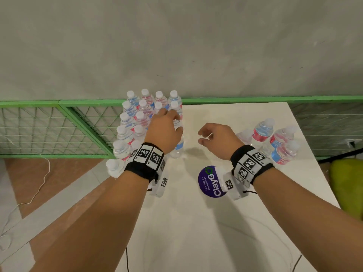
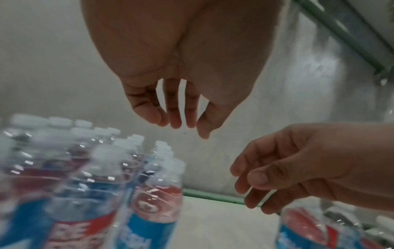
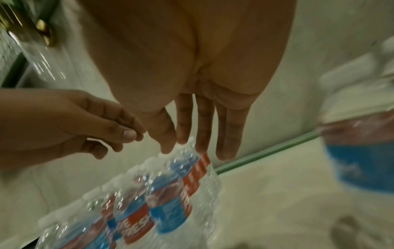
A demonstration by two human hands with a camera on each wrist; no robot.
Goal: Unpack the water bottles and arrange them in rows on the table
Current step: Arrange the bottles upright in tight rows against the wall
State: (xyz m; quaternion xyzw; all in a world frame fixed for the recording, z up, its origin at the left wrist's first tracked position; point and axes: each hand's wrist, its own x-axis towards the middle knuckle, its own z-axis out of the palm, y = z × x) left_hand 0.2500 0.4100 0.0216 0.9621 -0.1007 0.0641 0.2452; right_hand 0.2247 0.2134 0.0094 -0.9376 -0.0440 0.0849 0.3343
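Several clear water bottles (image 1: pixel 141 116) with white caps and red and blue labels stand upright in rows at the left edge of the white table (image 1: pixel 225 222). My left hand (image 1: pixel 172 118) hovers over the right side of these rows, fingers hanging loose and holding nothing (image 2: pixel 181 124). The nearest bottle (image 1: pixel 177 144) stands just under its thumb. My right hand (image 1: pixel 202 136) floats empty above the table's middle, its fingers relaxed (image 3: pixel 198 148). A smaller cluster of bottles (image 1: pixel 279 142) sits at the right, with crumpled clear plastic (image 1: pixel 244 134) beside it.
A round purple ClayGo sticker (image 1: pixel 211 182) lies on the table between my wrists. A green mesh fence (image 1: pixel 49 124) runs behind and left of the table, below a grey wall. A white cable (image 1: pixel 39 185) lies on the floor at the left. A yellow-green object (image 1: pixel 347 189) sits off the right edge.
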